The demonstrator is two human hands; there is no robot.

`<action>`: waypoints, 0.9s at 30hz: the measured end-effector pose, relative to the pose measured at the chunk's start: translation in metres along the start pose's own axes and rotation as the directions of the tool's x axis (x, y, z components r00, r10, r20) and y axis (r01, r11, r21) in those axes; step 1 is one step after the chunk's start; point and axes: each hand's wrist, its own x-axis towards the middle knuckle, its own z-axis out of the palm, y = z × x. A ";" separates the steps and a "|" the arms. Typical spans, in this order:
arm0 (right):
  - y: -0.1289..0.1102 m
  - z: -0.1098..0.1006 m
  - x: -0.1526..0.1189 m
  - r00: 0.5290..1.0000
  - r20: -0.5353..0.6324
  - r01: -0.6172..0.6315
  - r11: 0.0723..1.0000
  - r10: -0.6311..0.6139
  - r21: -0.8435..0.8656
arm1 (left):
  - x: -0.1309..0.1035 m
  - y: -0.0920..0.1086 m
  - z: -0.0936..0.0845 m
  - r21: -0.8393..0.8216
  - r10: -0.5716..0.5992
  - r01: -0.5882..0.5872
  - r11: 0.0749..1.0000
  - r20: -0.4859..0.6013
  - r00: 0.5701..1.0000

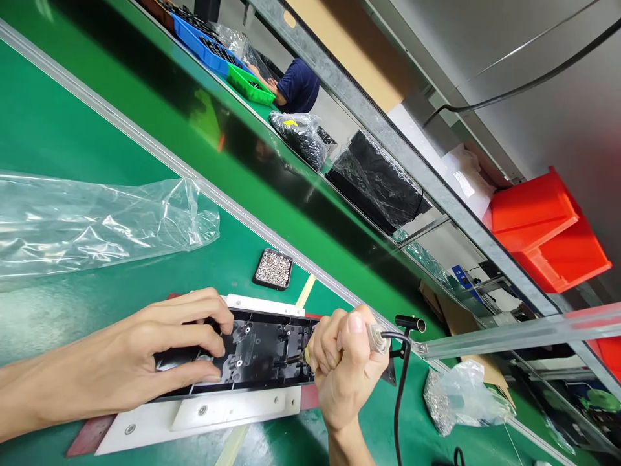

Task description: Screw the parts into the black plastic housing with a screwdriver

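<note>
A long black plastic housing [259,346] with ribs and small posts lies open side up in a white fixture [237,409]. My left hand [169,349] rests over its left part, fingers bent and apart, thumb and fingertips bearing on it; what lies under the palm is hidden. My right hand [342,362] is closed in a fist round a corded tool [378,338]. The tool's thin shaft points left into the housing, and its black cord leaves the other end. The fist covers most of the handle and the housing's right part.
A small black tray [273,269] of tiny metal pieces sits beyond the fixture. Clear plastic film [97,223] lies at left, a bag of metal pieces [451,398] at right. A metal rail [242,210] crosses the bench. Red bins [548,226] hang right; another person [298,87] works behind.
</note>
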 end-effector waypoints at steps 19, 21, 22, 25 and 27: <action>-0.003 0.001 0.002 1.000 0.001 -0.027 1.000 0.027 -0.010 | 0.001 0.004 0.000 -0.005 -0.030 0.030 1.000 0.000 1.000; -0.003 0.001 0.002 1.000 0.003 -0.022 1.000 0.022 -0.014 | 0.000 0.002 0.001 0.008 -0.030 0.030 1.000 0.001 1.000; -0.003 0.001 0.002 1.000 0.005 -0.021 1.000 0.021 -0.014 | 0.000 0.002 0.001 0.009 -0.027 0.027 1.000 0.002 1.000; -0.003 0.001 0.002 1.000 0.007 -0.022 1.000 0.022 -0.008 | 0.000 0.001 0.001 -0.003 -0.014 0.014 1.000 0.006 1.000; -0.002 0.000 0.001 1.000 0.007 -0.023 1.000 0.023 -0.011 | 0.000 0.001 0.001 0.002 -0.010 0.009 1.000 0.010 1.000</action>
